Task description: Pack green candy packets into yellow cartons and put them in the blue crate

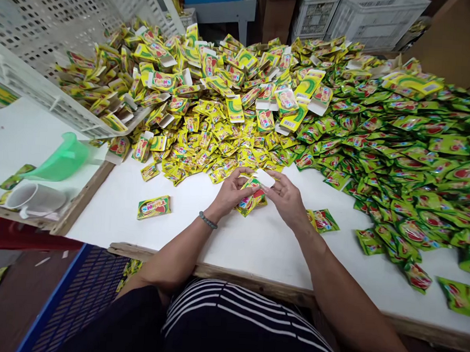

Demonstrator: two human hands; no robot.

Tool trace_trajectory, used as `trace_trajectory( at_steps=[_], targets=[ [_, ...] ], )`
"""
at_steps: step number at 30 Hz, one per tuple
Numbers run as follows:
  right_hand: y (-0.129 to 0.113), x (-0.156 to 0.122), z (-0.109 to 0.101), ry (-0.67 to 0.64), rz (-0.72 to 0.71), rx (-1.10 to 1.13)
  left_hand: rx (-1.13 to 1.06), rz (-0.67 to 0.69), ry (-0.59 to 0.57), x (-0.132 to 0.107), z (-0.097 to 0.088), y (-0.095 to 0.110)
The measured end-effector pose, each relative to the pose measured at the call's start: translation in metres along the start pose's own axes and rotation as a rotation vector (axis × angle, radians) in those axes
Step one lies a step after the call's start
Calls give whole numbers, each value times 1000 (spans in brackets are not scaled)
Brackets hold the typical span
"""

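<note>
Between my two hands is a small yellow-green printed carton (251, 202) with its white end flap (265, 178) raised. My left hand (234, 193), with a beaded bracelet on the wrist, grips the carton's left side. On the other side, my right hand (287, 200) has its thumb and fingers closed at the flap. A green sachet (324, 220) lies on the table just right of my right hand, with something yellow partly hidden beside it. To the left, a closed carton (153, 207) rests flat on the white tabletop (144, 247).
A heap of small yellow sachets (205, 148) lies ahead, with open cartons (232, 76) behind. Green sachets (409, 153) pile up on the right. A tipped white crate (37, 34), green scoop (60, 159) and white mug (40, 200) are left. Below is a blue basket (71, 288).
</note>
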State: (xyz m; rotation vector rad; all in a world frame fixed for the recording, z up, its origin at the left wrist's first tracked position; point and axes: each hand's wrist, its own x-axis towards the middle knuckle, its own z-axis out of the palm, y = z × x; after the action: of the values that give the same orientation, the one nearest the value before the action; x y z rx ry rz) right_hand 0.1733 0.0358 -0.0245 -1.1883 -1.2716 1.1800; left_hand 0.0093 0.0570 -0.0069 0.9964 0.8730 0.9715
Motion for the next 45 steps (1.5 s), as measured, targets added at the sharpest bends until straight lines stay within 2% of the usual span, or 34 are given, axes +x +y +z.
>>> trace_trajectory(
  at_steps=[5,14,18,21,26,32,41,45],
  targets=[
    [-3,-1,-2,7,-17,-80,14,-11,96,-1,0,0],
    [3,6,-8,97,169,119,57,-35,47,-2,4,0],
    [2,6,-14,35,178,154,81,1,32,-3,3,2],
    [0,4,-15,-6,146,105,71,22,42,-4,2,2],
    [-5,2,-14,47,51,-45,85,65,38,-4,0,0],
    [-9,1,-13,32,39,-56,134,86,3,-5,-3,4],
    [-16,-11,7,72,-182,-186,100,88,92,-6,-1,6],
    [-14,-12,13,117,-245,-245,58,34,37,-6,1,14]
  ],
)
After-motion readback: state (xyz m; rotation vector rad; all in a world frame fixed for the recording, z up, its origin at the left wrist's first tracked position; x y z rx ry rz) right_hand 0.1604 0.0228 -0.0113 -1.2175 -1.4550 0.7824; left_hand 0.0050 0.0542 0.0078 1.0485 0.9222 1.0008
